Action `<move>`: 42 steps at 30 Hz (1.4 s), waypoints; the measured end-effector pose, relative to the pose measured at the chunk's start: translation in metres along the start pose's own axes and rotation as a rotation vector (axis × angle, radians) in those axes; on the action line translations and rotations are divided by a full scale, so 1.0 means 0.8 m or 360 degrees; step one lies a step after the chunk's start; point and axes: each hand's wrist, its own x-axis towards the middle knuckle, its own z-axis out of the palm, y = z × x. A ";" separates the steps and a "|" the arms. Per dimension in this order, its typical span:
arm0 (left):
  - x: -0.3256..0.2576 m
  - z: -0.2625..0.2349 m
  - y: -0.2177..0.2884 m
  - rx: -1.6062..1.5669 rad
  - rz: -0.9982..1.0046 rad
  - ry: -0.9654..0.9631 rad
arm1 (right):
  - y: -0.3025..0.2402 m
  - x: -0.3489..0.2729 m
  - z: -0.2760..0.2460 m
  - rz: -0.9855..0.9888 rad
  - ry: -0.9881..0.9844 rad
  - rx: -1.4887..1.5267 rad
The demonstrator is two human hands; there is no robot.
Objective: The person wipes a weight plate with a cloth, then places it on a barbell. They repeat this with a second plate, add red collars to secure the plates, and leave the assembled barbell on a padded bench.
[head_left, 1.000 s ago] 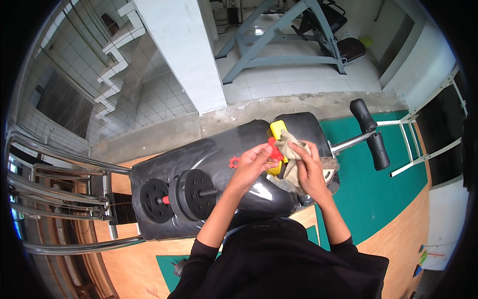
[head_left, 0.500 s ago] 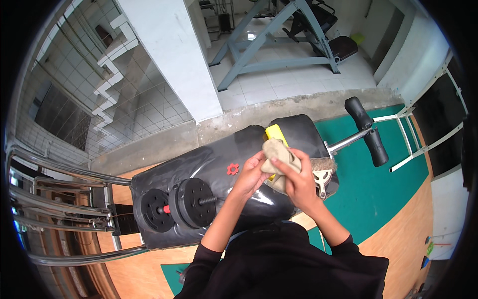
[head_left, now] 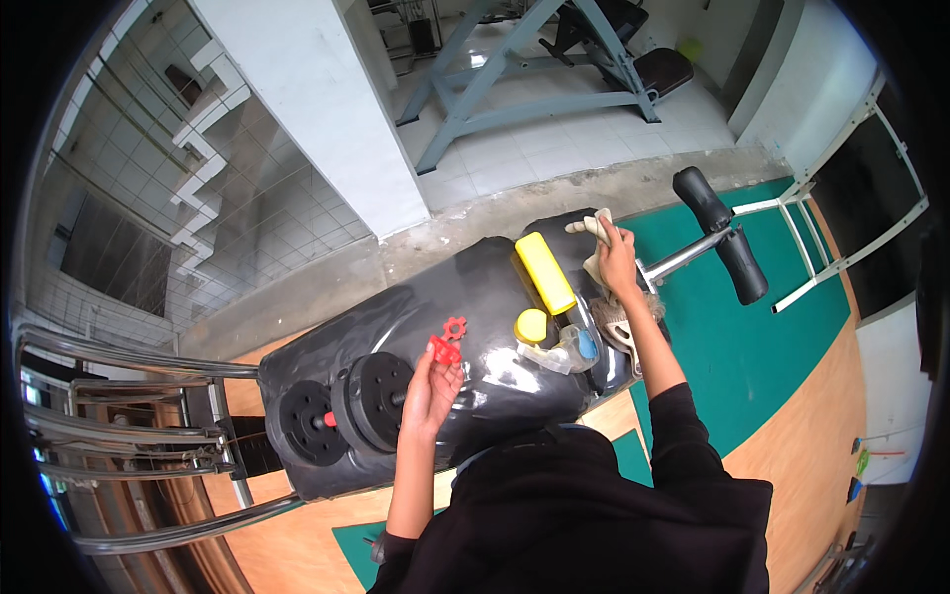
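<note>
A red star-shaped nut [head_left: 445, 350] is pinched in the fingers of my left hand [head_left: 428, 397]. Just beyond it, a similar red star nut [head_left: 454, 328] lies on the black padded bench [head_left: 435, 287]. My right hand [head_left: 618, 265] is closed on a beige cloth [head_left: 597, 230] above the bench's right end. Between the hands lie a yellow cylindrical container [head_left: 544, 274] and a clear bottle [head_left: 564, 352] beside a round yellow cap [head_left: 530, 325]. Under my right forearm, a brush [head_left: 617, 325] is partly hidden. Left of my left hand rests a dumbbell [head_left: 372, 401] with black plates.
Chrome rails [head_left: 148, 358] flank the bench's left end. Black foam rollers [head_left: 704, 200] stick out past its right end, near a white metal frame [head_left: 807, 208]. Behind the bench are a low concrete ledge [head_left: 495, 203], a white pillar [head_left: 317, 99] and a grey machine frame [head_left: 554, 109].
My hands have come apart. The left has moved left, showing a red star nut in its fingers. The right has carried the cloth away to the far right, uncovering the yellow container and clear bottle.
</note>
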 end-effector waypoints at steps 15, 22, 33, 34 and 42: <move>-0.070 -0.023 -0.036 0.0110 -0.0072 0.0072 | -0.035 0.018 0.050 -0.0171 -0.0681 -0.0319; -0.078 -0.035 -0.025 0.0137 0.0092 0.0256 | -0.209 -0.075 0.013 -0.0605 -0.0956 0.0577; -0.126 -0.045 -0.030 0.0693 0.0330 0.0605 | -0.285 -0.244 -0.013 -0.0877 -0.1931 0.1067; -0.127 -0.047 -0.035 0.0776 0.0321 0.0623 | -0.277 -0.248 -0.014 -0.0718 -0.2030 0.1077; -0.136 -0.057 0.012 0.2003 0.1323 0.1274 | -0.188 -0.283 0.088 0.0352 -0.1797 0.1704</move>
